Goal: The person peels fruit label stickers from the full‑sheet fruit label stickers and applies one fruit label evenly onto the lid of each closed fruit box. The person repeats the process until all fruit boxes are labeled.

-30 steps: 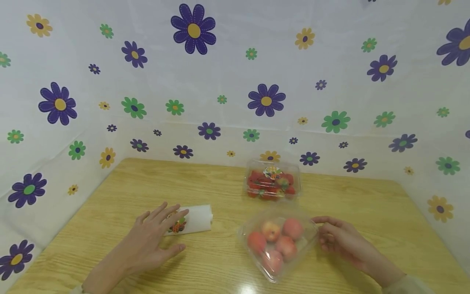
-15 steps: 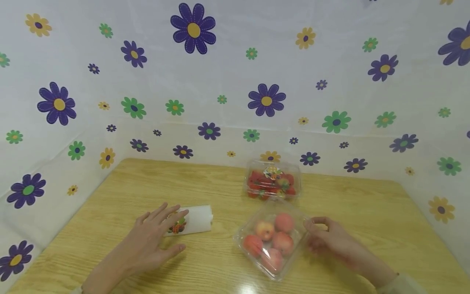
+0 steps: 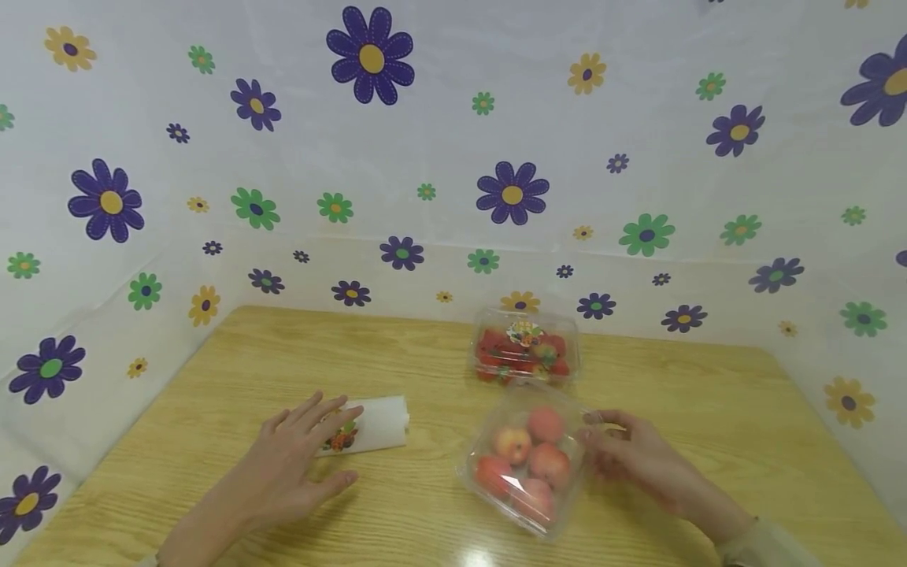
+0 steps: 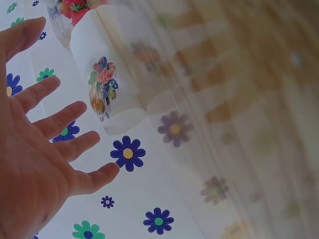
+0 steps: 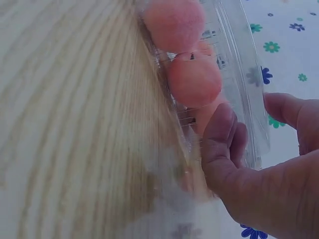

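A clear plastic fruit box [image 3: 476,482] with several round pink-red fruits [image 3: 549,465] like peaches stands at an angle on the wooden table. My right hand [image 3: 631,461] is at its right side; the right wrist view shows thumb and fingers [image 5: 222,129] pinching the box's edge by the lid. My left hand [image 3: 283,465] has its fingers spread over a white paper roll [image 3: 383,423] with a colourful fruit sticker [image 4: 103,87]. In the left wrist view these fingers look apart from the roll and hold nothing. The left hand partly covers the roll's near end in the head view.
Behind the fruit box, close to the back wall, sits a second clear box of strawberries [image 3: 520,354] with a fruit sticker on its lid. A white flowered sheet [image 3: 439,157] encloses the table [image 3: 312,346] at the back and both sides.
The fruit box has turned on the table, and the right hand has moved a little left along with it, coming to grip its edge. My left hand and the roll have stayed put.
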Tool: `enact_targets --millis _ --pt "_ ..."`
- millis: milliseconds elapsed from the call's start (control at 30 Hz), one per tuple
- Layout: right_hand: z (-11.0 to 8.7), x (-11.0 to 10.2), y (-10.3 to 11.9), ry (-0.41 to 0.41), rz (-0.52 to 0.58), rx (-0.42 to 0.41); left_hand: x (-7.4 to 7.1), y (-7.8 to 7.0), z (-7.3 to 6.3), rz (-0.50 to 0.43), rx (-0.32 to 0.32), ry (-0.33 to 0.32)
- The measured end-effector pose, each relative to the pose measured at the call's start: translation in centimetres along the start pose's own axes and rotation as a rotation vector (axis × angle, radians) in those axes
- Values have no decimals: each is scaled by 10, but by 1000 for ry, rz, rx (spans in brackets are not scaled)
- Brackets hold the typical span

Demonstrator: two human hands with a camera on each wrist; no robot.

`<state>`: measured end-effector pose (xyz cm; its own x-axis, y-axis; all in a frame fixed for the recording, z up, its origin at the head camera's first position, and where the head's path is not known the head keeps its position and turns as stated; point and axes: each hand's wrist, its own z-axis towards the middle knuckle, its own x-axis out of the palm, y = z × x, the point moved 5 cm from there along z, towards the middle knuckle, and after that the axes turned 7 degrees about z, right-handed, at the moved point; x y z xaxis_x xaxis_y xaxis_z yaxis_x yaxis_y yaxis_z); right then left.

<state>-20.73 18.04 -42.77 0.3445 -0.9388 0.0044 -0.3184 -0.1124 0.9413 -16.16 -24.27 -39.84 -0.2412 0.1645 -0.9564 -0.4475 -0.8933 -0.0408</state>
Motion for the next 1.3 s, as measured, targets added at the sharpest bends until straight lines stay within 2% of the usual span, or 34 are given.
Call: enact_targets --millis 233,433,533,700,767,900,1033,1167,1233,1300 --pt "11 -2 12 9 -100 -28 -1 -1 0 -19 5 10" --pt "15 -4 30 -24 -340 -90 -2 -2 1 -10 9 -1" --pt "13 -4 43 -71 -502 -151 -3 -2 1 -8 12 0" --pt "5 1 66 -153 -776 -312 -2 -1 1 0 16 7" --pt "3 8 73 -153 -841 -373 -2 -1 0 2 15 7" --pt "-2 29 77 -142 -928 -427 -3 -2 0 1 11 8" --pt "-5 48 74 -172 -1022 -395 -3 -2 1 -6 12 11" --pt "-7 60 67 -182 -1094 -327 -2 -2 1 -11 17 17" --pt "-9 63 65 -171 -1124 -323 -1 -2 1 -14 17 20" --pt "-12 66 63 -152 -1139 -352 -1 -2 1 -16 14 20"
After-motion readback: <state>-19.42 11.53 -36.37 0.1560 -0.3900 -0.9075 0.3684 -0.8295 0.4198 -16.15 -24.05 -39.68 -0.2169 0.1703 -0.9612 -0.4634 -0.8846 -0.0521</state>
